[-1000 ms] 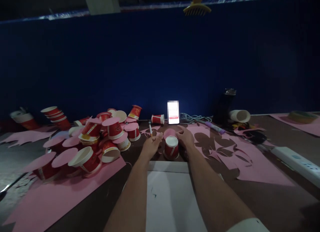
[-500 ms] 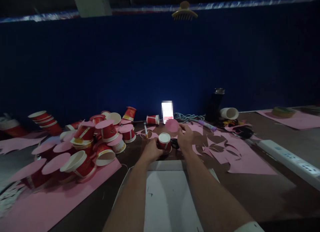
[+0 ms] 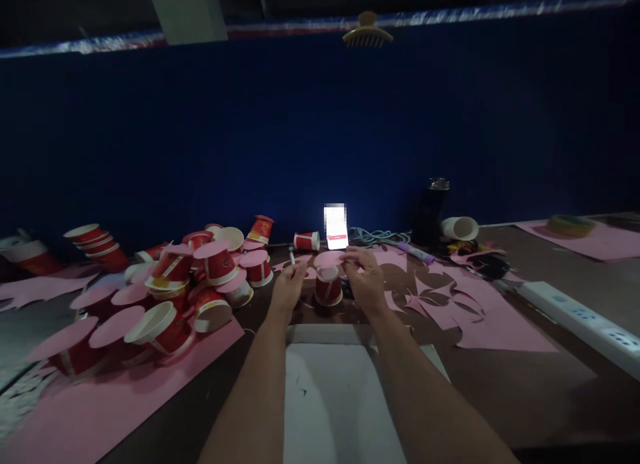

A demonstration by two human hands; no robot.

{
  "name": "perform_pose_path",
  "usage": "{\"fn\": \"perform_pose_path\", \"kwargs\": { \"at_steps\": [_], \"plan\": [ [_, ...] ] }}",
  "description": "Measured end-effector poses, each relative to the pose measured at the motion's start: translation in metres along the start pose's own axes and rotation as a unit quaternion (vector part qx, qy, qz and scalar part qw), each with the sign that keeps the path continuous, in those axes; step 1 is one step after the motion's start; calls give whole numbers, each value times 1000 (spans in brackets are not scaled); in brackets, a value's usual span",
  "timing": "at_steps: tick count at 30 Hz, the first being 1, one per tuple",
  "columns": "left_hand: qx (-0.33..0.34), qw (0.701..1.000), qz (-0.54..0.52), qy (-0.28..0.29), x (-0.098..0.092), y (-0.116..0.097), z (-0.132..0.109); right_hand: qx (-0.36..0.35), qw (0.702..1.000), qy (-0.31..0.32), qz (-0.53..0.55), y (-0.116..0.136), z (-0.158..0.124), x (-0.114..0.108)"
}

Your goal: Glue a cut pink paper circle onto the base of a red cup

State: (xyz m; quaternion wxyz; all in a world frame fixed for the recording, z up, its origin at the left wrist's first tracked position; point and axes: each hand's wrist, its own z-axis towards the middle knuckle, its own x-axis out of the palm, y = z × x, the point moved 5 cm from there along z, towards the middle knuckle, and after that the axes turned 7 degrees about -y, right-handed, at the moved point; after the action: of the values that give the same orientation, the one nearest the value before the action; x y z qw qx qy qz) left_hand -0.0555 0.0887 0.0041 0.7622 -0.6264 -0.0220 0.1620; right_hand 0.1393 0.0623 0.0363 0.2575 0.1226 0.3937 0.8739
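A red paper cup (image 3: pixel 328 291) stands upside down on the table, its pale base facing up. Over it lies a pink paper disc (image 3: pixel 330 259), its right edge pinched by my right hand (image 3: pixel 366 277); whether the disc touches the cup's base is hard to tell. My left hand (image 3: pixel 289 289) is off to the left of the cup, empty as far as I see, with loosely bent fingers. Just beyond its fingers shows a white stick-like pen or tube (image 3: pixel 293 256).
Several red cups, many topped with pink discs, crowd a pink sheet (image 3: pixel 125 411) at left. A lit phone (image 3: pixel 337 225) leans at the back. Pink cut-out scraps (image 3: pixel 495 317), a dark bottle (image 3: pixel 431 207) and a power strip (image 3: pixel 575 314) lie right. A white box lid (image 3: pixel 335 391) is in front.
My left hand has let go of the cup and moved left. My right hand has brought the pink disc left and down over the cup.
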Motion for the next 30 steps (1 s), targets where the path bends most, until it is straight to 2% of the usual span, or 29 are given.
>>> {"fn": "perform_pose_path", "kwargs": {
  "at_steps": [4, 9, 11, 17, 20, 23, 25, 27, 30],
  "plan": [
    [-68, 995, -72, -8, 2, 7, -2, 14, 999, 36, 33, 4, -2, 5],
    [-121, 973, -192, 32, 9, 6, -5, 12, 997, 62, 51, 5, -4, 8],
    [-122, 967, -223, 33, 10, 5, -6, 41, 996, 61, 51, 0, -3, 8],
    [-82, 967, -243, -8, 10, 10, -3, 216, 971, -1, 104, -28, 2, 2],
    [-68, 964, -255, -17, 12, 5, 4, 243, 961, 6, 134, -33, 4, 3],
    [-49, 947, -316, -19, 13, -9, 12, 261, 955, -3, 140, -35, 4, 2],
    [-51, 934, -354, 9, 17, -16, 14, 282, 949, -14, 140, -37, 3, 2],
    [-58, 931, -361, 23, 19, -15, 12, 305, 940, -14, 153, -40, 0, 3],
    [-91, 936, -339, -30, 15, 1, 8, 316, 933, 0, 172, -43, -4, 8]
  ]
}}
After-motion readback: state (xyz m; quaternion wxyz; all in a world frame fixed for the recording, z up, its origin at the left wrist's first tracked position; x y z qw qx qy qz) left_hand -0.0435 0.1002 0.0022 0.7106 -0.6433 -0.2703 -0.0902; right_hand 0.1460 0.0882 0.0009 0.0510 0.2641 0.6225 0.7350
